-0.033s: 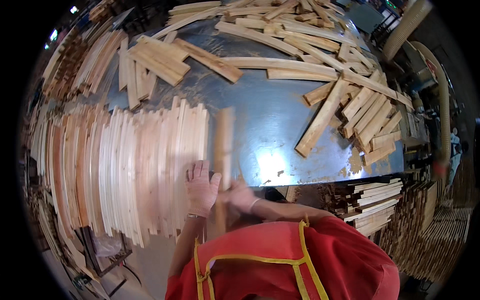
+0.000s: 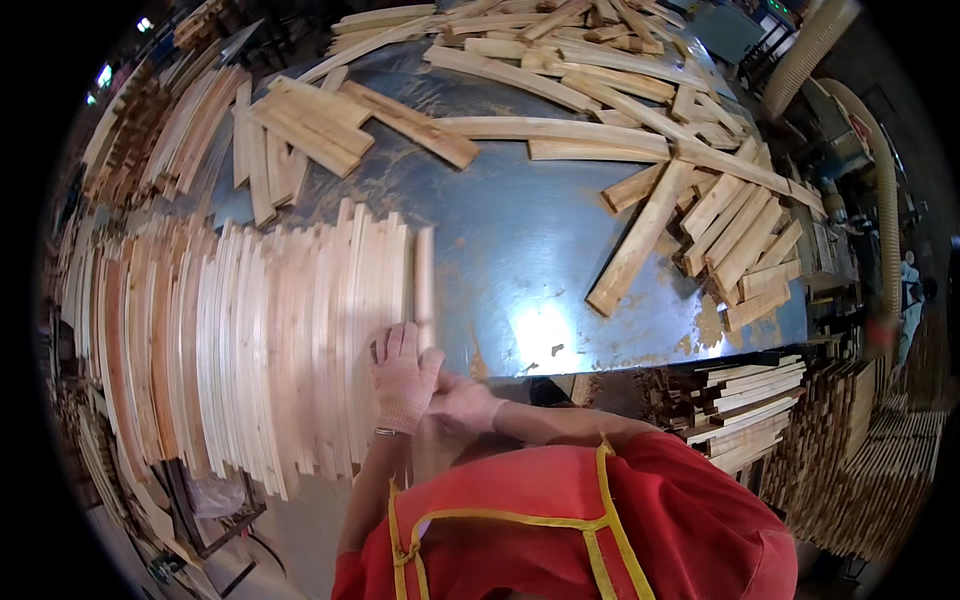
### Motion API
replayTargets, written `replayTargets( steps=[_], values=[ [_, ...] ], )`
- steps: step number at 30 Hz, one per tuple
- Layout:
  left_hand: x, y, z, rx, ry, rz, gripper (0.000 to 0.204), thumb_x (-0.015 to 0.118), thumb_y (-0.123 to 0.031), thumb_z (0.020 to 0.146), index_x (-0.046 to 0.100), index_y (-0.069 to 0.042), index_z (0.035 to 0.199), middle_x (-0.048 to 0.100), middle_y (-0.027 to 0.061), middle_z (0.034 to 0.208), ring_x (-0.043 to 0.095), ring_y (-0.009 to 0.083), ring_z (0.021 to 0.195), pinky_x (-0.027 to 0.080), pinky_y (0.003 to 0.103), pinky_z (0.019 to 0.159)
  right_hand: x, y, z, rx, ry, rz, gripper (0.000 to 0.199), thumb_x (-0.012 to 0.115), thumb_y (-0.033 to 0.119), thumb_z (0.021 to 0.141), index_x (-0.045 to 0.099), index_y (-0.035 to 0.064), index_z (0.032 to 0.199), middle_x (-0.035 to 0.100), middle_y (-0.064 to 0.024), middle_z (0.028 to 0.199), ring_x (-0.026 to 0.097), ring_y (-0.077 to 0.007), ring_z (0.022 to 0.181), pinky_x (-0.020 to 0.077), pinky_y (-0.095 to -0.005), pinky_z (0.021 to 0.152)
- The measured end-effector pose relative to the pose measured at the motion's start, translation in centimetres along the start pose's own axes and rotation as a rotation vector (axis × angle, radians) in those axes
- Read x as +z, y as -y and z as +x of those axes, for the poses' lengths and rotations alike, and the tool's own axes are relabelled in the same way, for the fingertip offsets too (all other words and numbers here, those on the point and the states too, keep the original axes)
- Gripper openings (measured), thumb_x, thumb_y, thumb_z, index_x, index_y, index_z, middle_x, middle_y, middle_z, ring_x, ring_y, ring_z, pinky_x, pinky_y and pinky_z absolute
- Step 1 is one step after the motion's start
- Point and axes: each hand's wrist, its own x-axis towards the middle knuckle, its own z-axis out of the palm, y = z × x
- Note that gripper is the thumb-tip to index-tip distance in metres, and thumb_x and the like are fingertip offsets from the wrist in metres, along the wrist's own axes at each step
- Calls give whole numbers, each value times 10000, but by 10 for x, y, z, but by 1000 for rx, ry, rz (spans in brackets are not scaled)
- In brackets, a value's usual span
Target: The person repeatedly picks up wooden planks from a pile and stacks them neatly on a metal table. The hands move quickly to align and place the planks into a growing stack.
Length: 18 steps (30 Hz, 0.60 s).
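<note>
Jutting forward past right hand (image 2: 465, 403): board (image 2: 425, 285)

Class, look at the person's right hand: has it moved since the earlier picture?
Yes: judged against the metal table, the right hand has moved left, toward the row of boards.

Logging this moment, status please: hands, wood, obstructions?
Left hand on the board row, right end. Right hand at the end strip, fingers mostly hidden. Loose boards apart from both hands, not blocking.
</note>
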Motion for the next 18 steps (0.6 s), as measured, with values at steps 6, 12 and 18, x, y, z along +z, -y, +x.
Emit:
replayTargets(
  steps=[6,12,18],
  values=[
    [-1,0,12,-198,95,365,867,653,-448,997,370,-74,1726,404,163,1755,307,375,1656,183,532,1383,-233,6,-18,-292,-808,-443,575,772,326,924,648,40,1407,728,-238,1315,700,-423,1189,556,-497,1050],
    [20,-89,61,42,3,356,989,703,-541,977,300,-95,1761,357,191,1779,294,375,1667,217,548,1362,-353,-26,-59,29,-1094,432,638,801,175,945,556,11,1511,722,-193,1292,700,-300,1112,579,-426,983],
    [47,-197,89,62,429,12,1142,786,-693,877,337,-97,1742,428,199,1720,439,390,1566,351,533,1267,-355,21,-67,195,61,-537,748,806,366,962,531,108,1608,758,-143,1306,704,-280,1200,535,-391,1081]
  ],
)
